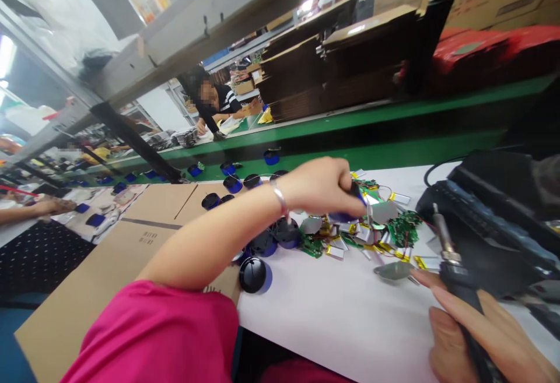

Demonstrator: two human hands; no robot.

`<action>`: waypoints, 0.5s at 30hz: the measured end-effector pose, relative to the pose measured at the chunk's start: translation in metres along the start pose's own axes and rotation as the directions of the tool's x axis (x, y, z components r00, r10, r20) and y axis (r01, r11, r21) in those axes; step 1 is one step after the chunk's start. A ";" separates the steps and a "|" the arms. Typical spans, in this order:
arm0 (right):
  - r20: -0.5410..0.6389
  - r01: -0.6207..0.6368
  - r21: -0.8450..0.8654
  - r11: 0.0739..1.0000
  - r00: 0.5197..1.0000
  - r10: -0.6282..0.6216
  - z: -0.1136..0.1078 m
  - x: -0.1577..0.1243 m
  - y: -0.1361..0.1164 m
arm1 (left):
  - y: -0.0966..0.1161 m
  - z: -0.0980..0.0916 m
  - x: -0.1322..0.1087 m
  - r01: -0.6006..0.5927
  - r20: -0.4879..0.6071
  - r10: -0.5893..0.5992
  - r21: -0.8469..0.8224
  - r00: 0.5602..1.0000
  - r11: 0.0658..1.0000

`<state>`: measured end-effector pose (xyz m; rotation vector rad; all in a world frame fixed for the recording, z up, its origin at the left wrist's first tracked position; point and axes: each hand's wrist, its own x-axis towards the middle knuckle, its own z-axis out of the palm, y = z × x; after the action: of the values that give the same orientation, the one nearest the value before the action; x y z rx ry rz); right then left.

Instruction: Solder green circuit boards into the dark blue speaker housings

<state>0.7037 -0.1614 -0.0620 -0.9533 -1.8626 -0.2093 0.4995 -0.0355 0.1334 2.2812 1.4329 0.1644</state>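
My left hand [321, 188] fingers grip a blue-black disc [345, 215] over the circuit-board pile [376, 231]; right hand [476, 324], at five o'clock, clasps the soldering iron [455, 272].

A single head-worn camera looks forward and down from just above the person's shoulders, tilted so the scene leans. It sits close over the white table [332, 313], whose near edge runs along the bottom. The left hand [321, 185] and right hand [476, 336] lie near the lens; the green conveyor [394, 138] crosses farther off, with a co-worker [214, 103] far left.
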 end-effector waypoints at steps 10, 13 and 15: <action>0.033 0.114 -0.015 0.993 0.993 -0.113 0.005 0.004 0.012 | -0.061 -0.028 0.132 0.423 -0.319 -0.423 -0.072 0.848 0.903; 0.013 0.136 -0.012 0.991 0.991 -0.136 0.006 0.012 0.010 | -0.076 -0.009 0.139 0.514 -0.263 -0.502 -0.028 0.824 0.857; -0.017 0.136 -0.005 0.991 0.991 -0.136 0.006 0.016 0.008 | -0.082 0.000 0.138 0.552 -0.246 -0.534 0.006 0.809 0.834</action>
<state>0.7019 -0.1446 -0.0531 -0.8246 -1.9135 -0.3028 0.4946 0.1158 0.0814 1.8483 2.1928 0.2067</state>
